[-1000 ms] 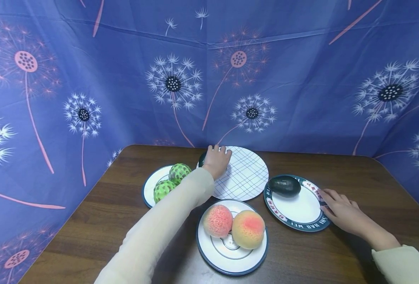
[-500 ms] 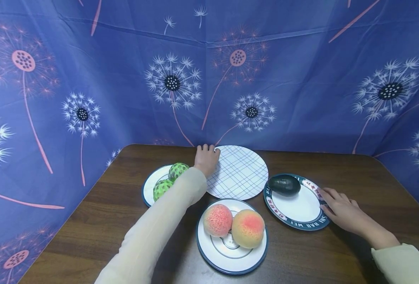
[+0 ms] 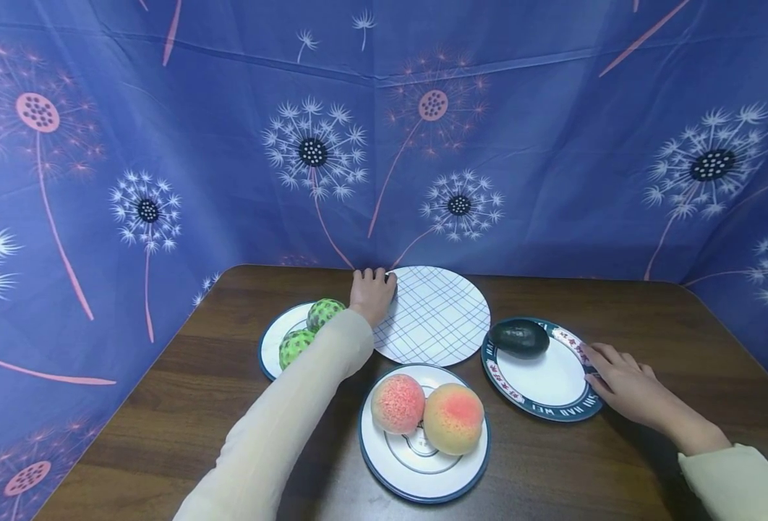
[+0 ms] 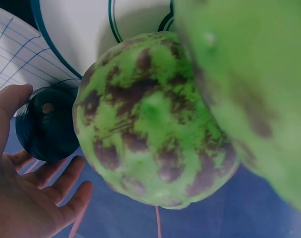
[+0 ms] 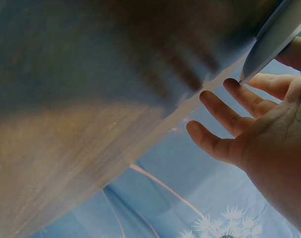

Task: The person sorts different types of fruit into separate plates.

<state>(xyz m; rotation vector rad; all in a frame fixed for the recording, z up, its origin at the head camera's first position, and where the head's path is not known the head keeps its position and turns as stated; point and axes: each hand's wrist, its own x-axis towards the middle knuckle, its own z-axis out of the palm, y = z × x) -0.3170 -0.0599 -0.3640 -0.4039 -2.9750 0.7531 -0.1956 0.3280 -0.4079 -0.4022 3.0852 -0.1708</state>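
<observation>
My left hand is at the left edge of the white plate with blue crossed lines. In the left wrist view its thumb and fingers curl round a dark green avocado, hidden behind the hand in the head view. Beside that avocado is a green custard apple with brown patches. My right hand touches the near right side of a green-rimmed plate, thumb and fingers spread along the rim. A second dark avocado lies on that plate's far left side.
Two green spotted fruits sit on a blue-rimmed plate at left, partly behind my left sleeve. Two peaches rest on another blue-rimmed plate in front. A blue dandelion-print cloth hangs behind the wooden table.
My left hand has shifted left toward the crossed-line plate's edge. The avocado, partly visible beside it a second ago, is now hidden in the head view. My right hand stays at the rim.
</observation>
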